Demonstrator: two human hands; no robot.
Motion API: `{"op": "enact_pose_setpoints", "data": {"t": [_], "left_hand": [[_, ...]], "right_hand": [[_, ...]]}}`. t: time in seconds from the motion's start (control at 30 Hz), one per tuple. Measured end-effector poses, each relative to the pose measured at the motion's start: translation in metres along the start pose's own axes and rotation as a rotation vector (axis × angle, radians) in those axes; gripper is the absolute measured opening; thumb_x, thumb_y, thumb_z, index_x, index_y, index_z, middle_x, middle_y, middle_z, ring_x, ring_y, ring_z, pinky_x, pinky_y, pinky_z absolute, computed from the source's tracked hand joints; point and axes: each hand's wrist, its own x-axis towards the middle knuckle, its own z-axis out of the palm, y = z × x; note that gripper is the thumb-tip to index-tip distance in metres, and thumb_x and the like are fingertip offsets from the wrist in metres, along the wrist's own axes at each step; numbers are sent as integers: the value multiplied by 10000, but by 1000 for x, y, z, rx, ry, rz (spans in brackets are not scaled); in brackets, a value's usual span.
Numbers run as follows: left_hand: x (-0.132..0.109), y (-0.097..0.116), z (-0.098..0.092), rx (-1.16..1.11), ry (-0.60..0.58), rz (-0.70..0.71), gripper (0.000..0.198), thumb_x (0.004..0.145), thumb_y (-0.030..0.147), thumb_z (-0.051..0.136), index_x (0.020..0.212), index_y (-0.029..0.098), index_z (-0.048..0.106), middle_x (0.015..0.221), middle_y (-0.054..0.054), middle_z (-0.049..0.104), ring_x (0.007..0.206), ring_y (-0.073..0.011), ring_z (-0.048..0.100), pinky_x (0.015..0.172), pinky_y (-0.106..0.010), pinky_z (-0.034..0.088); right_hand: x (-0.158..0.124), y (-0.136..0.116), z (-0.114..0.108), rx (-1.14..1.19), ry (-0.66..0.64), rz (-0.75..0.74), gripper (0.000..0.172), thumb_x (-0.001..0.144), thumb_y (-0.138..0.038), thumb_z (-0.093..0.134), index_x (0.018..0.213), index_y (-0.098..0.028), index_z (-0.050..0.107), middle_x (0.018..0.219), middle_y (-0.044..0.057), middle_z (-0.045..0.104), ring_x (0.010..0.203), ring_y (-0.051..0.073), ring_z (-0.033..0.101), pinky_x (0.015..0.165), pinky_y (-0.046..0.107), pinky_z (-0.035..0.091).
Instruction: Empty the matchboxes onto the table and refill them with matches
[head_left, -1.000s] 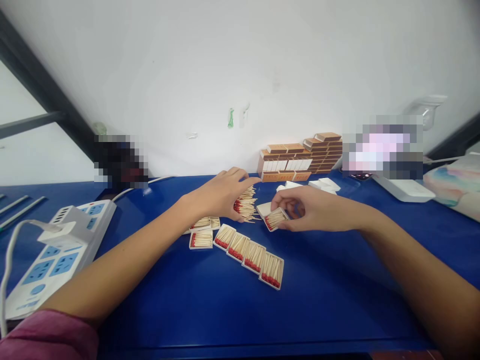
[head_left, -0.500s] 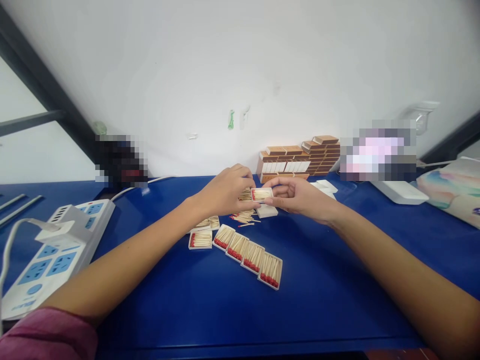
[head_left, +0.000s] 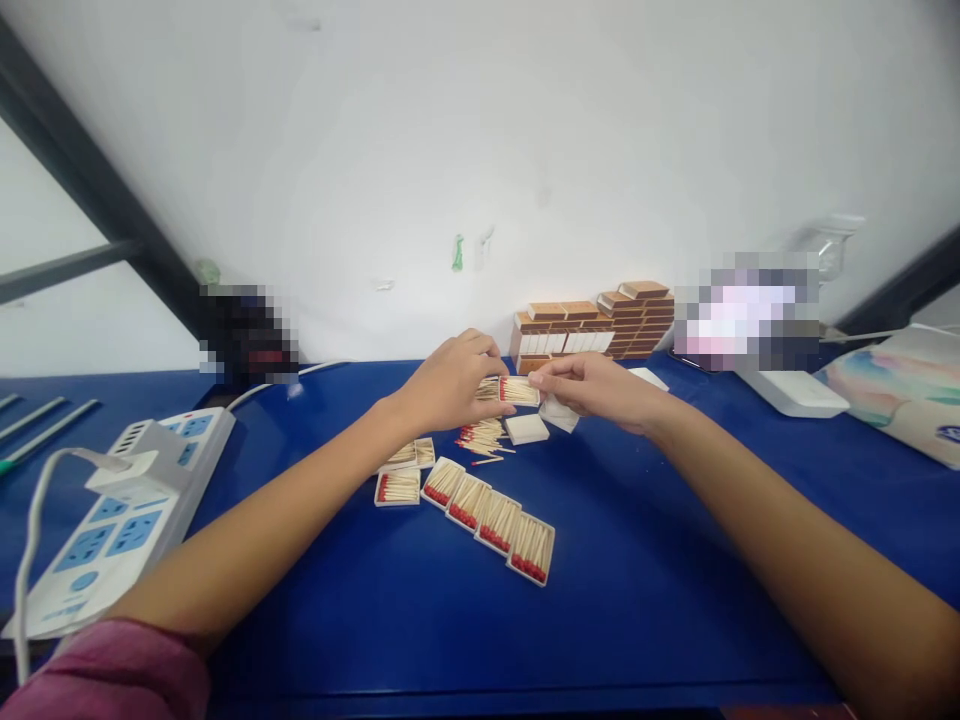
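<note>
A small white matchbox tray (head_left: 519,390) filled with red-tipped matches is held up between my two hands. My left hand (head_left: 457,378) is closed at its left end, and more match sticks (head_left: 487,389) show between the fingers and thumb. My right hand (head_left: 592,388) pinches the tray's right edge with thumb and fingertips together. Below them lies a loose heap of matches (head_left: 481,437) beside a white tray lying bottom up (head_left: 527,430). Nearer me, several filled trays (head_left: 501,520) form a slanting row, with another filled tray (head_left: 397,487) to their left.
Brown matchboxes (head_left: 570,338) are stacked against the wall. More white trays (head_left: 649,379) lie beyond my right hand. A power strip (head_left: 135,525) with a plugged-in charger and cable is on the left; a patterned tissue pack (head_left: 896,385) is on the right. All sit on a blue table (head_left: 637,590).
My right hand's fingers have drawn together at the tray's right edge, where they were more spread around its end. The whole view has shifted slightly. My left hand keeps its grip.
</note>
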Motion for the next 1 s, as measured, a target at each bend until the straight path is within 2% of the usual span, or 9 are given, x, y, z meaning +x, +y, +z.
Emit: {"op": "enact_pose_setpoints", "data": {"t": [0.07,0.13,0.23,0.3,0.4,0.57,0.67,0.87,1.0], "left_hand": [[12,-5,0,25,-49,-37,383,844,484,810,1076,184,755,1129,-109,661,1128,-283,572,965,-397,474],[24,-11,1,34,-98,-71,416,824,494,823,1093,186,752,1115,-109,666,1136,-293,572,965,-402,475],[39,-16,5,31,-149,-132,545,784,550,839,1166,180,720,1120,-113,667,1142,-306,570,961,-405,476],[44,-17,10,55,-180,-172,627,734,555,871,1196,171,692,1115,-119,667,1141,-321,567,945,-406,475],[49,-17,19,78,-212,-207,658,676,523,905,1176,164,673,1105,-127,667,1126,-334,568,918,-406,472],[49,-20,28,41,-197,-214,608,704,550,870,1147,186,668,1092,-120,666,1098,-321,582,897,-410,485],[47,-24,28,16,-185,-212,594,706,564,865,1134,200,674,1082,-111,660,1057,-298,599,890,-404,494],[42,-25,17,-35,-160,-209,554,768,564,823,1145,186,673,1085,-104,678,1044,-271,614,905,-388,499],[40,-14,-14,-34,-114,-227,459,828,500,787,1132,174,677,1102,-107,689,1054,-274,625,913,-393,493]], "right_hand": [[9,1,-12,-40,-50,16,518,806,-705,742,812,-188,736,553,-57,427,512,91,265,487,284,175],[19,2,-23,-115,-39,6,521,801,-697,743,818,-177,757,595,-25,533,526,93,325,489,281,210],[32,6,-31,-258,38,-39,468,802,-633,757,788,-165,776,708,46,704,593,127,493,534,281,344],[38,10,-30,-307,75,-65,399,824,-559,751,801,-162,788,778,81,766,653,161,591,594,294,431],[44,17,-24,-322,92,-86,330,857,-477,721,837,-157,795,819,100,793,683,181,645,632,306,477],[47,27,-16,-398,138,-135,280,885,-433,696,854,-172,792,764,65,781,649,175,636,591,300,422],[45,28,-13,-478,171,-181,228,900,-396,694,865,-192,789,764,39,780,676,178,651,617,301,407],[33,20,-6,-682,267,-252,133,940,-298,684,943,-228,798,891,37,812,833,213,712,684,306,398],[27,17,-2,-815,288,-288,148,964,-256,661,1002,-231,802,1007,74,819,930,258,729,728,323,416]]}}
